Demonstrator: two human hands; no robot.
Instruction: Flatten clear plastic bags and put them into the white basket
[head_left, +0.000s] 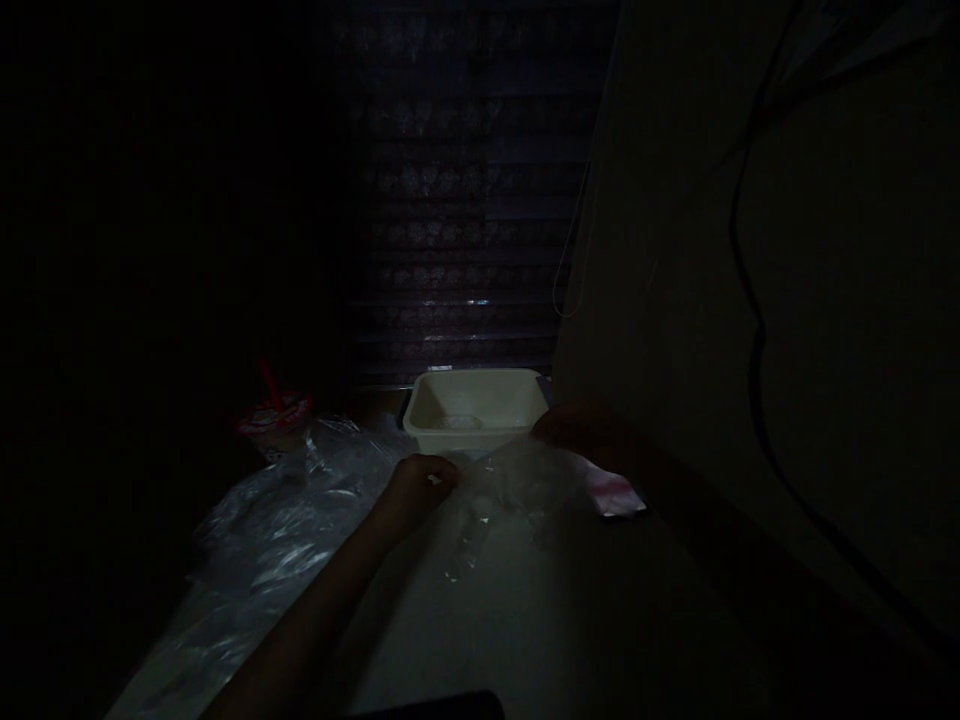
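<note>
The scene is very dark. A clear plastic bag (pixel 517 480) is stretched between my two hands above the table. My left hand (pixel 418 488) pinches its left edge with thumb and fingers together. At its upper right edge, my right hand (pixel 577 428) is closed on the plastic, though shadow hides most of those fingers. Just behind the bag stands a cream plastic basin (pixel 480 437), with something clear lying inside it. A heap of crumpled clear plastic (pixel 300 520) spreads over the table left of my left arm.
A cup with a red lid and straw (pixel 275 413) stands at the left behind the plastic heap. A pink and white packet (pixel 615 492) lies by my right wrist. Blinds (pixel 450 230) hang behind the white table (pixel 465 630). A dark cable (pixel 756 370) runs down the right wall.
</note>
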